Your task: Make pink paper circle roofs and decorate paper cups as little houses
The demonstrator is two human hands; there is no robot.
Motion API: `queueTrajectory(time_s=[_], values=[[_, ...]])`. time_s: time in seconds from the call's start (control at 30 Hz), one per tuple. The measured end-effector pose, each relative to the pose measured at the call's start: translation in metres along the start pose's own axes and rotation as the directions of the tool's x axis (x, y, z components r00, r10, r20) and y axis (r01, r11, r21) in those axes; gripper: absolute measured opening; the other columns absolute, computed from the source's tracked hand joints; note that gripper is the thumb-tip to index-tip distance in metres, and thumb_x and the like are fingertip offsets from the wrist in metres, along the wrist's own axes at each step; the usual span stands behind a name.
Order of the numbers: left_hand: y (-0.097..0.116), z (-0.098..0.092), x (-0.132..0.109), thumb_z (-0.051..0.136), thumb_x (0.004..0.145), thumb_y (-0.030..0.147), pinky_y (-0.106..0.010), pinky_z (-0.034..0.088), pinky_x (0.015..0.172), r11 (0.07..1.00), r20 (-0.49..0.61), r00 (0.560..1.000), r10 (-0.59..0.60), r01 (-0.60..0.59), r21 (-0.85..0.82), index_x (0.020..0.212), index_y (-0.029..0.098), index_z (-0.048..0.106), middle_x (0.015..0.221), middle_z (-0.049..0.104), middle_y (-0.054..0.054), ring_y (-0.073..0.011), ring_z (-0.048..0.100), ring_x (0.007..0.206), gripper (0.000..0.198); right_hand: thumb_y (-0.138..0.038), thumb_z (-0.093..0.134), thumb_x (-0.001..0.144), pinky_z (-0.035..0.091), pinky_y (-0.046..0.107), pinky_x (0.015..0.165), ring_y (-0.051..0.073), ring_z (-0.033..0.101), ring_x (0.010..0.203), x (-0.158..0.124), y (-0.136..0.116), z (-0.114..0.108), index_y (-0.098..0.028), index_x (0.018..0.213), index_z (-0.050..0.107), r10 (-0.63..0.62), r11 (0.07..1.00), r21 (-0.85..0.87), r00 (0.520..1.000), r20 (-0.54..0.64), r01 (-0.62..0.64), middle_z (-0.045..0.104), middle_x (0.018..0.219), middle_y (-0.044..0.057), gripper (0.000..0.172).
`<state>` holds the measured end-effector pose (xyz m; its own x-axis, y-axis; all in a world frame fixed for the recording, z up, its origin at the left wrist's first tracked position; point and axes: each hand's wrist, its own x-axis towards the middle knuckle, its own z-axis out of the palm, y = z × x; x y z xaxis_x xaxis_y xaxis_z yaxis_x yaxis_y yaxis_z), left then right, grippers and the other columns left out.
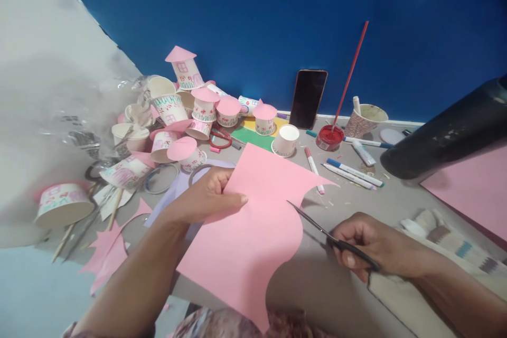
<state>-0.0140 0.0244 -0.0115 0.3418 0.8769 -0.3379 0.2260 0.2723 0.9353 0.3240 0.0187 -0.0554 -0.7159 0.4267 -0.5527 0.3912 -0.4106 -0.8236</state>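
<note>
My left hand (pixel 212 195) pinches a sheet of pink paper (pixel 245 243) at its left side, thumb on top. The sheet is held up in front of me, and its right edge is cut into curved scallops with a thin point at the upper right. My right hand (pixel 364 245) is closed around the handles of a pair of scissors (pixel 317 224) with dark grips. The blades point up and left, their tips on the paper's right part where two curves meet. How far the blades are apart is hard to see.
Decorated paper cups with pink roofs (pixel 186 71) crowd the left back. A phone (pixel 309 97) leans on the blue wall. Nearby are a red jar (pixel 330 137) with a stick, several markers (pixel 352 173) and a black cylinder (pixel 443 127). Pink scraps (pixel 109 253) lie left.
</note>
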Motion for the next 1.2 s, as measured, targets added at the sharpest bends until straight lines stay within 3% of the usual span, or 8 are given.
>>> queueTrajectory(time_s=[0.53,0.83,1.2], values=[[-0.0016,-0.0022,0.0018,0.071,0.076,0.029,-0.020,0.031,0.051,0.999,0.097,0.995,0.009,-0.014,0.050,0.071,0.015,0.056,0.065,0.048,0.003,-0.0093,0.041,0.058,0.021,-0.072,0.077,0.070,0.038,0.023,0.050,0.010,0.051,0.049,-0.0021,0.0009,0.0002,-0.016,0.067,0.062,0.024,1.000,-0.017,1.000,0.019,-0.024,0.056,0.055,-0.003,0.059],[0.0007,0.0006,0.0030,0.067,0.077,0.024,-0.020,0.027,0.049,0.995,0.165,0.985,0.042,-0.056,0.082,0.068,0.017,0.049,0.060,0.041,0.006,-0.0074,0.035,0.055,0.021,-0.058,0.076,0.077,0.036,0.022,0.052,0.009,0.055,0.050,-0.0014,0.0028,0.0004,-0.015,0.069,0.065,0.069,0.996,-0.064,0.997,0.031,-0.067,0.056,0.054,-0.004,0.045],[0.0008,0.0001,0.0033,0.067,0.076,0.023,-0.020,0.027,0.049,0.993,0.175,0.984,0.041,-0.060,0.106,0.069,0.018,0.049,0.061,0.040,0.006,-0.0077,0.035,0.055,0.019,-0.062,0.075,0.079,0.036,0.022,0.054,0.010,0.053,0.052,-0.0020,0.0039,-0.0019,-0.015,0.071,0.067,0.062,0.994,-0.093,0.997,0.040,-0.058,0.059,0.054,-0.002,0.048]])
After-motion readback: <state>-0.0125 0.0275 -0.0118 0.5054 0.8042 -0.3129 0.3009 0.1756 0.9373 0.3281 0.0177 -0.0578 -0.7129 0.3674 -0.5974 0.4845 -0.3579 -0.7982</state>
